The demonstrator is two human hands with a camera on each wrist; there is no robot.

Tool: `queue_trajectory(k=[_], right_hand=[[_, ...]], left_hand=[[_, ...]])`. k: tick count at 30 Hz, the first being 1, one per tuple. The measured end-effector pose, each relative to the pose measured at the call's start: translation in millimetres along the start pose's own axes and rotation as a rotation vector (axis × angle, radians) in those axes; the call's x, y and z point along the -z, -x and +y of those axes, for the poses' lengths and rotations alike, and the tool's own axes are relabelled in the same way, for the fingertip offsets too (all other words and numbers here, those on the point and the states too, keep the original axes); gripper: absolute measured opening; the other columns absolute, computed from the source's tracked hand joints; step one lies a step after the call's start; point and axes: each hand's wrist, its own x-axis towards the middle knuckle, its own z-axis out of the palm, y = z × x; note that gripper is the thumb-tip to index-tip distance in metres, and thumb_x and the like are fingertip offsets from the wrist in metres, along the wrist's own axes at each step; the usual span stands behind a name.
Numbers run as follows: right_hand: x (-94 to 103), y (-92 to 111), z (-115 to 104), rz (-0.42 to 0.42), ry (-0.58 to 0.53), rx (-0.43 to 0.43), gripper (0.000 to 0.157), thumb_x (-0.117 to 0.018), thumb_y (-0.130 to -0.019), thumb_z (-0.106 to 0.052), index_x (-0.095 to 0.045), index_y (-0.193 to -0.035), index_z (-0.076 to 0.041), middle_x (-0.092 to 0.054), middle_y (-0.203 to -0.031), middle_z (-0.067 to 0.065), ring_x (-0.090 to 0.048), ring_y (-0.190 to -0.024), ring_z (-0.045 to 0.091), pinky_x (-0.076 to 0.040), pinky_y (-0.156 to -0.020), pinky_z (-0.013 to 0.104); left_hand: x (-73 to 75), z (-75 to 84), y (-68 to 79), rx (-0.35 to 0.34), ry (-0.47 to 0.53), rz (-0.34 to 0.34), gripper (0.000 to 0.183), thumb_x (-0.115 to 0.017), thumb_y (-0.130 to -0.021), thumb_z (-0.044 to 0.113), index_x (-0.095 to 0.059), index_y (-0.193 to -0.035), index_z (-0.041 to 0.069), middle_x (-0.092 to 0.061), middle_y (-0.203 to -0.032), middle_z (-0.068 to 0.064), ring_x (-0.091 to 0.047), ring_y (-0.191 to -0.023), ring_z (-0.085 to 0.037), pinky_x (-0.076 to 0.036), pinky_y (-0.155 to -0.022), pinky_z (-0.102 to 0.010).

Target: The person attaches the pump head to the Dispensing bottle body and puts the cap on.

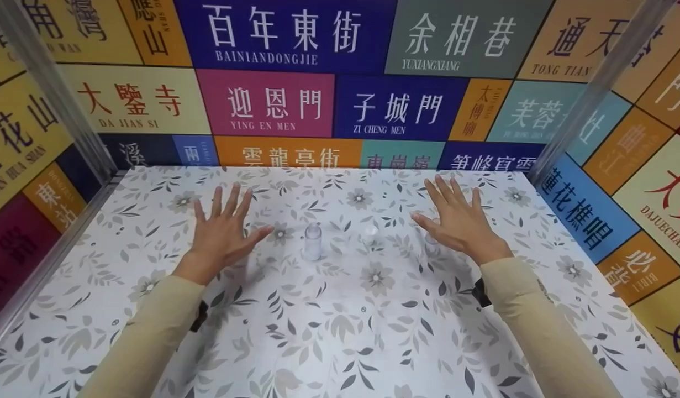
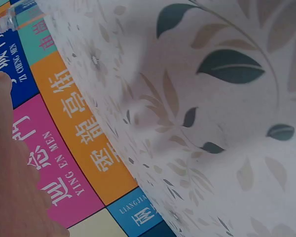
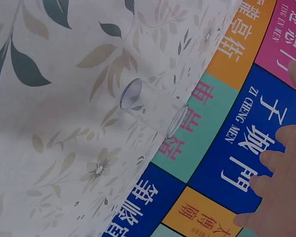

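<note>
Both hands are held out over the patterned tabletop with fingers spread, holding nothing. To the right of my left hand, a small clear bottle stands upright, apart from the thumb. Its neck end shows at the top left of the left wrist view. Beside the thumb of my right hand is a see-through object, partly hidden by that hand. Between the hands lies another small clear piece, its shape hard to make out. A clear, hollow cylinder appears in the right wrist view.
A white tabletop with grey leaves and flowers spreads under the hands. Behind it rises a wall of coloured signs. Clear upright posts stand at the back left and back right corners.
</note>
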Motion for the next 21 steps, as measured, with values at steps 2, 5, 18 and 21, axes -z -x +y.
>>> queue_trajectory(k=[2, 5, 18, 21], right_hand=[[-1.0, 0, 0, 0.008, -0.002, -0.001, 0.085, -0.036, -0.098, -0.067, -0.008, -0.162, -0.019, -0.004, -0.17, 0.011, 0.002, -0.156, 0.038, 0.007, -0.117, 0.071], [-1.8, 1, -2, 0.01, -0.003, 0.004, 0.086, -0.035, -0.097, -0.069, -0.007, -0.162, -0.02, -0.004, -0.17, 0.011, 0.001, -0.156, 0.038, 0.007, -0.117, 0.07], [-6.9, 4, -15, 0.033, 0.02, 0.046, 0.086, -0.035, -0.097, -0.069, -0.009, -0.162, -0.02, -0.008, -0.17, 0.011, -0.002, -0.156, 0.039, 0.005, -0.118, 0.069], [-7.7, 4, -20, 0.032, 0.012, 0.051, 0.085, -0.035, -0.097, -0.07, -0.009, -0.162, -0.021, -0.007, -0.17, 0.01, -0.002, -0.156, 0.038, 0.004, -0.119, 0.068]], left_hand=[[1.2, 2.7, 0.9, -0.002, 0.007, 0.006, 0.093, -0.034, -0.094, 0.074, -0.006, -0.162, 0.017, 0.002, -0.17, -0.012, 0.005, -0.155, -0.042, 0.007, -0.116, -0.073], [2.3, 6.7, 2.5, -0.003, 0.015, 0.0, 0.094, -0.033, -0.093, 0.076, -0.005, -0.162, 0.018, 0.002, -0.17, -0.012, 0.007, -0.155, -0.041, 0.007, -0.116, -0.072], [-4.0, 21.6, 7.1, -0.041, 0.014, 0.012, 0.093, -0.039, -0.093, 0.073, -0.008, -0.162, 0.019, 0.0, -0.17, -0.01, 0.007, -0.156, -0.04, 0.007, -0.117, -0.07], [-6.1, 25.2, 8.7, -0.057, 0.014, 0.026, 0.092, -0.039, -0.093, 0.072, -0.01, -0.162, 0.018, -0.001, -0.17, -0.008, 0.006, -0.156, -0.039, 0.006, -0.117, -0.071]])
